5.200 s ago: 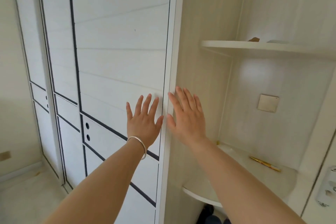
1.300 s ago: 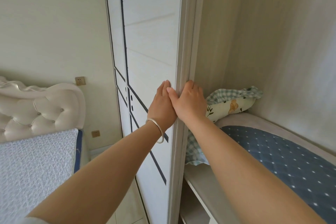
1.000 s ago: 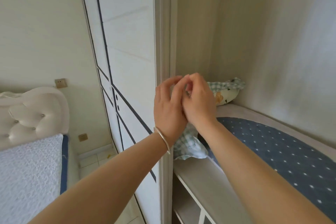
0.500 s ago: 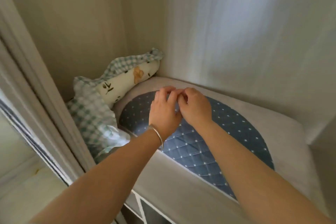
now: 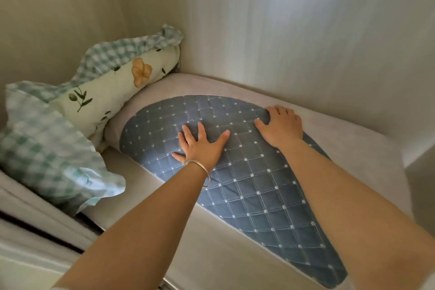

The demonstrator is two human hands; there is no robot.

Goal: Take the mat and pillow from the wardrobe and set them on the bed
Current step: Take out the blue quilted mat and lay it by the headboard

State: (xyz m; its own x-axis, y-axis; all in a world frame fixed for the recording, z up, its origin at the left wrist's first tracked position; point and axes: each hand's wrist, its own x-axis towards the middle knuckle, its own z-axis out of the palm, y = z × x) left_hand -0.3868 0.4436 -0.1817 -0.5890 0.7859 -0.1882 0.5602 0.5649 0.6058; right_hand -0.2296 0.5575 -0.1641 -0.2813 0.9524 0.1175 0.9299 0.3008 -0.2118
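Inside the wardrobe, a folded mat [image 5: 249, 186] with a blue quilted dotted top and pale grey sides lies on the shelf. My left hand [image 5: 202, 146], with a bangle on the wrist, rests flat and spread on its blue top. My right hand [image 5: 281, 126] lies on the far edge of the blue part, fingers curled over it. A pillow [image 5: 113, 87] with a cream flowered cover and green checked frill leans against the left wall, touching the mat's left end.
The wardrobe's pale back wall [image 5: 306, 30] and left side wall [image 5: 54, 19] close in the shelf. The sliding door track [image 5: 35, 226] runs along the lower left. A step in the wall stands at the right [image 5: 419, 172].
The wardrobe door was slid open, and my view turned into the compartment. My hands, held together above the mat half a second ago, have parted and come down onto it.
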